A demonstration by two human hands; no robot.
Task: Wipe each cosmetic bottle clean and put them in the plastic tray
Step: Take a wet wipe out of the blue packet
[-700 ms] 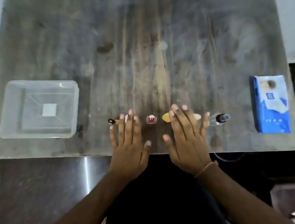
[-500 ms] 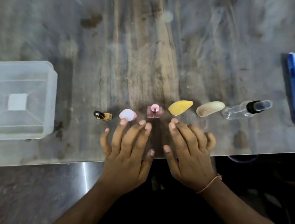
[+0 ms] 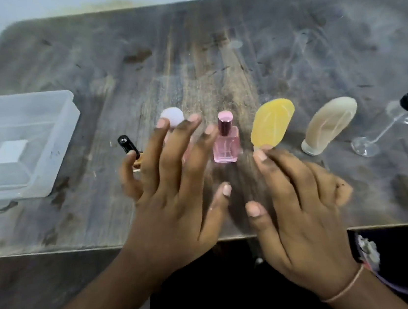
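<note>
Several cosmetic bottles stand in a row near the table's front edge: a small black-capped bottle (image 3: 127,144), a white-capped bottle (image 3: 172,116), a pink perfume bottle (image 3: 226,142), a yellow bottle (image 3: 272,125), a beige bottle (image 3: 330,124) and a clear spray bottle (image 3: 396,115) with a black cap. My left hand (image 3: 173,186) hovers with spread straight fingers over the two leftmost bottles, partly hiding them. My right hand (image 3: 296,207) lies flat just in front of the yellow bottle, a fingertip at its base. A clear plastic tray (image 3: 64,135) sits at the left.
The worn wooden table (image 3: 210,50) has bare room behind the bottle row. Its front edge runs just under my wrists. The spray bottle is cut off by the right edge of the view.
The view has come closer and lower over the table. Both hands stay spread in front of the bottle row; my left hand's fingers now reach over the white-capped bottle. The blue tissue pack has left the view.
</note>
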